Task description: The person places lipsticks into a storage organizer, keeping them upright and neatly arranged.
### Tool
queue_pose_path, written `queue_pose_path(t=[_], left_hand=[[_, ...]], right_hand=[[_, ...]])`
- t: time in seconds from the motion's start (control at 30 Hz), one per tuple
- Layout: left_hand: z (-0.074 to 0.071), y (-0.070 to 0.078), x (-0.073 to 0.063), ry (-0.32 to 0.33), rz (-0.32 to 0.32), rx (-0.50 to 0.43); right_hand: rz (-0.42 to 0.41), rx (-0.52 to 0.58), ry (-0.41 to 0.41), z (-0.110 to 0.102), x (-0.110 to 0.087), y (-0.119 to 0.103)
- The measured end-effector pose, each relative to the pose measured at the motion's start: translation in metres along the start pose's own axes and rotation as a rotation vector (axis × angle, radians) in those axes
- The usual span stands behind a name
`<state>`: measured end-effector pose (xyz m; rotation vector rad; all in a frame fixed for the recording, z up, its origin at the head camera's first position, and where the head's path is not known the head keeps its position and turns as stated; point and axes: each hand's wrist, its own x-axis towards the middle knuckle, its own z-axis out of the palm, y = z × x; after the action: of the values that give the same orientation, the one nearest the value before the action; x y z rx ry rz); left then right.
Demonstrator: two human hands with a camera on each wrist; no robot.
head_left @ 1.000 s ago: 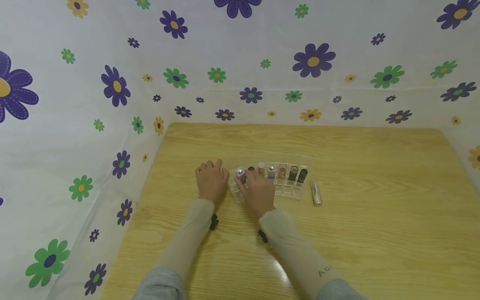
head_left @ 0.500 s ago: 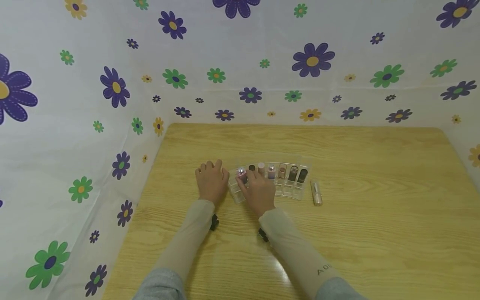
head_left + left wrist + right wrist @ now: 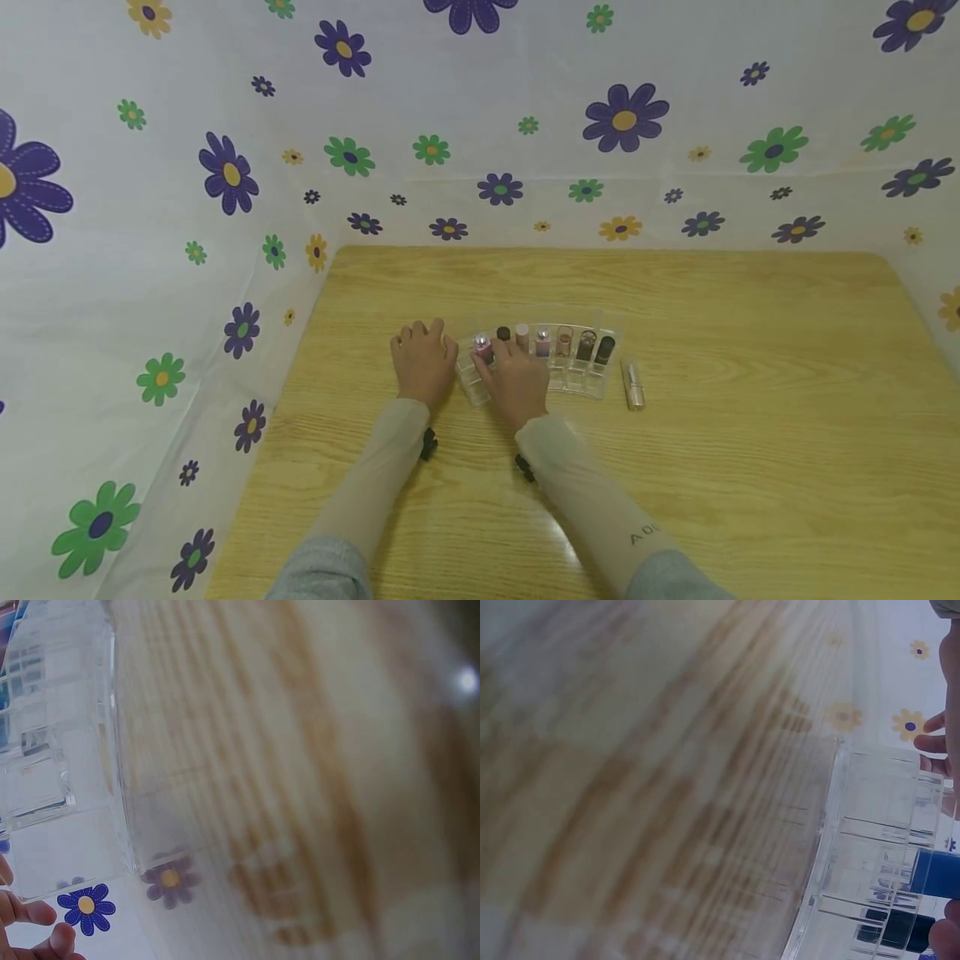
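A clear lipstick organizer (image 3: 577,383) with a curved row of slots stands on the table, holding several lipsticks. My right hand (image 3: 513,379) reaches over its front and pinches a pink lipstick tube (image 3: 483,348) with a shiny top at the left end. That tube looks blue in the right wrist view, with a fingertip (image 3: 946,930) against it and a dark lipstick (image 3: 896,930) beside it. My left hand (image 3: 424,358) rests at the organizer's left end, fingers loosely bent and holding nothing. Whether it touches the organizer, I cannot tell.
One silvery lipstick (image 3: 633,385) lies on the wood-grain table (image 3: 750,417), just right of the organizer. More lipsticks stand in the slots, among them a black one (image 3: 605,350) at the right end. A flower-print cloth (image 3: 555,83) hangs behind and at the sides.
The pink lipstick has shifted very slightly in my right fingers, and more of the dark lipstick behind them shows. My left hand has stayed in place.
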<state>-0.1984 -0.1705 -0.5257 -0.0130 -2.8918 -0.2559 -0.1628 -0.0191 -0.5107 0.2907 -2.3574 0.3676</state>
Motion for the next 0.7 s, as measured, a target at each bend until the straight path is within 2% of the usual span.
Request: queue_pose_path(t=[0.3, 0.7], left_hand=[[-0.0015, 0.0009, 0.0000, -0.016, -0.006, 0.002], [-0.0029, 0.0015, -0.0004, -0.018, -0.010, -0.007]], right_hand=[[-0.002, 0.038, 0.040, 0.0037, -0.0017, 0.0018], [0.046, 0.000, -0.101, 0.0043, -0.0038, -0.0005]])
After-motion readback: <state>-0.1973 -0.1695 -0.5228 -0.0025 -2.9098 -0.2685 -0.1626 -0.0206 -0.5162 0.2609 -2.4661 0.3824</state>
